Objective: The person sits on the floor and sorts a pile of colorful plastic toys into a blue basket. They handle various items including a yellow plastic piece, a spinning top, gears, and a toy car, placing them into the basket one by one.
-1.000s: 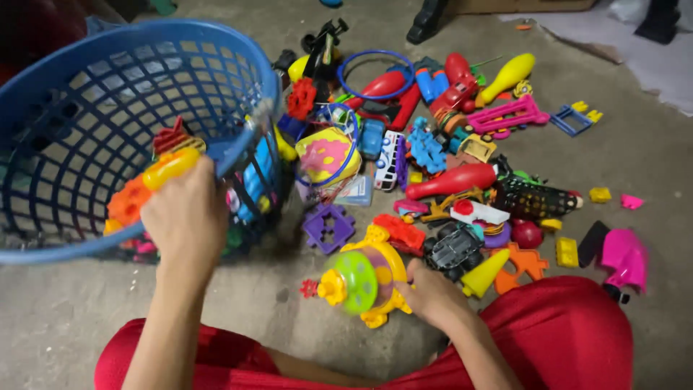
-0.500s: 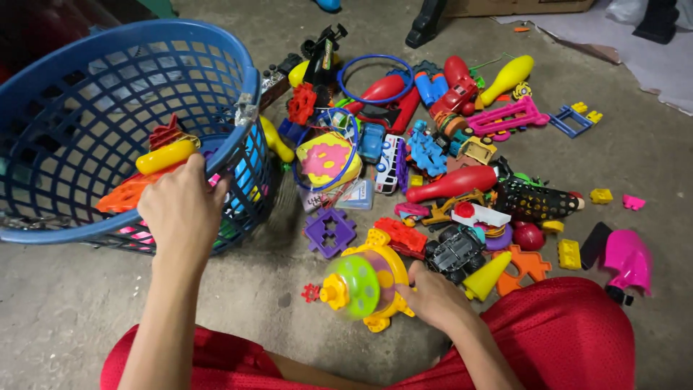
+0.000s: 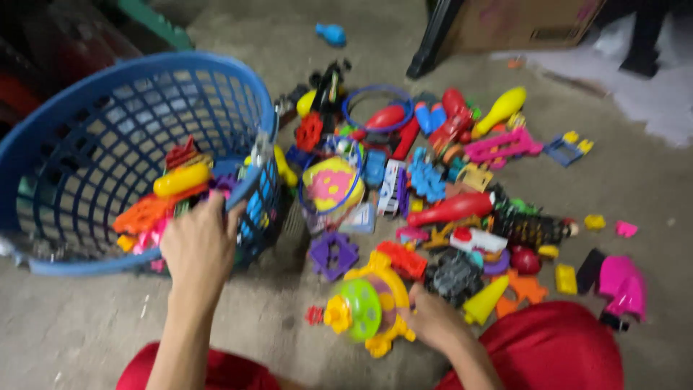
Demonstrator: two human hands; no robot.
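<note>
Motion blur over the whole frame; edges of the toys smeared, small pieces right of the blue basket (image 3: 108, 144) unreadable. Light is moderate and soft, falling from above onto the concrete floor (image 3: 72, 325), no hard glare. Soft shadow on the floor just right of the basket's wall. Dark, murky area behind the basket at top left. Pale patch of floor far right of the basket looks washed out. Saturated colours, slight wide-angle stretch at corners.

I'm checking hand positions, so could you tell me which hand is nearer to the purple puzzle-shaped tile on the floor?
The right hand. It grips the yellow and green wheel toy just below the purple tile. The left hand is further off, holding the rim of the blue basket.
</note>
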